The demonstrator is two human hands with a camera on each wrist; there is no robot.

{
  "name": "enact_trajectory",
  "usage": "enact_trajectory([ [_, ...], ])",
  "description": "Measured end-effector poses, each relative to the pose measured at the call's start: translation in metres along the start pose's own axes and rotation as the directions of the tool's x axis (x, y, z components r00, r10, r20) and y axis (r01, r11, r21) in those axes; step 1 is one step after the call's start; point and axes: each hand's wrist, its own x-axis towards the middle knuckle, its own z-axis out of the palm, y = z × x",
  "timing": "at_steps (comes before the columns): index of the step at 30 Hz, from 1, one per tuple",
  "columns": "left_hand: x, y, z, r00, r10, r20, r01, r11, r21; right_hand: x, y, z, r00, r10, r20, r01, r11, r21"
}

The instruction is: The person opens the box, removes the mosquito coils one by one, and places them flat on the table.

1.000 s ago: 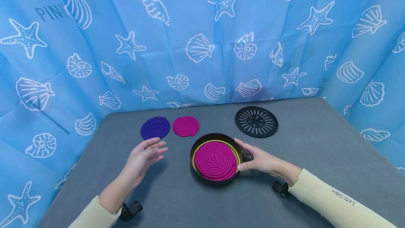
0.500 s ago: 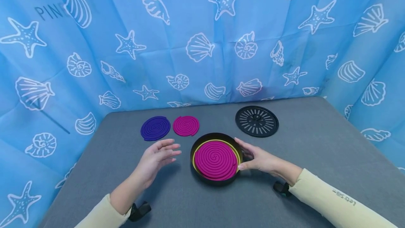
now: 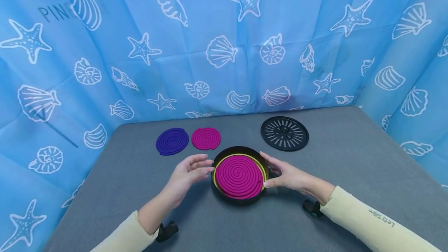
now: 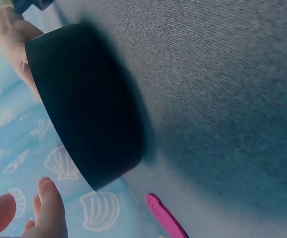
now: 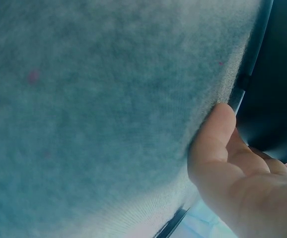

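Note:
A round black holder stands on the table, with a magenta spiral coaster lying in it. A yellow rim shows round that coaster, from another coaster beneath. My right hand holds the holder's right side, thumb near the front and fingers curving round toward the back. At the left rim, my left hand has its fingers loosely extended; the left wrist view shows those fingers apart from the holder's wall. Further back lie a purple spiral coaster and a smaller pink one.
A black slotted disc with a small knob lies at the back right of the grey table. Behind the table's far edge hangs a blue curtain with shell and starfish prints. Each wrist wears a black camera.
My left hand has moved right, from in front of the purple coaster to the holder's left rim. The right hand and the holder have stayed in place.

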Motion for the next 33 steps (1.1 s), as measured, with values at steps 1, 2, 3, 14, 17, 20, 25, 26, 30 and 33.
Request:
enact_trajectory([
  [1,0.001,-0.001,0.002,1.0,0.007,0.006,-0.007,1.0,-0.002,0.0,0.0,0.0,1.0,-0.001,0.0,0.001,1.0,0.0],
  [2,0.003,-0.001,0.004,1.0,0.012,0.01,-0.012,1.0,-0.007,0.0,0.0,0.0,1.0,0.0,0.0,0.0,1.0,-0.001],
  [3,0.005,-0.001,0.007,1.0,0.017,0.014,-0.017,1.0,-0.013,0.0,0.0,0.0,1.0,-0.001,0.0,0.001,1.0,-0.001],
  [14,0.034,-0.005,0.028,0.997,0.035,0.062,-0.038,0.998,0.053,-0.001,0.002,-0.001,1.0,-0.007,0.0,0.007,1.0,0.007],
  [17,0.042,-0.006,0.033,0.999,0.018,0.042,-0.023,0.992,0.121,-0.001,0.001,-0.001,1.0,-0.008,0.002,0.008,1.0,0.01],
  [20,0.05,-0.004,0.038,1.0,-0.014,0.022,0.01,0.985,0.172,-0.001,0.001,-0.001,1.0,-0.008,0.002,0.008,1.0,0.016],
  [25,0.062,-0.001,0.048,0.997,-0.064,0.038,0.053,0.968,0.247,-0.001,0.001,-0.001,1.0,-0.003,-0.004,0.003,1.0,0.015],
  [26,0.064,-0.001,0.05,0.997,-0.069,0.047,0.054,0.963,0.263,-0.001,0.001,-0.001,1.0,-0.001,-0.006,0.001,1.0,0.013],
  [30,0.07,-0.004,0.052,0.994,-0.092,0.061,0.071,0.957,0.283,-0.001,0.001,0.0,1.0,0.001,-0.011,-0.001,1.0,0.01],
  [33,0.073,-0.006,0.051,0.992,-0.115,0.053,0.097,0.961,0.261,-0.001,0.001,0.0,1.0,0.005,-0.013,-0.005,1.0,0.008],
])
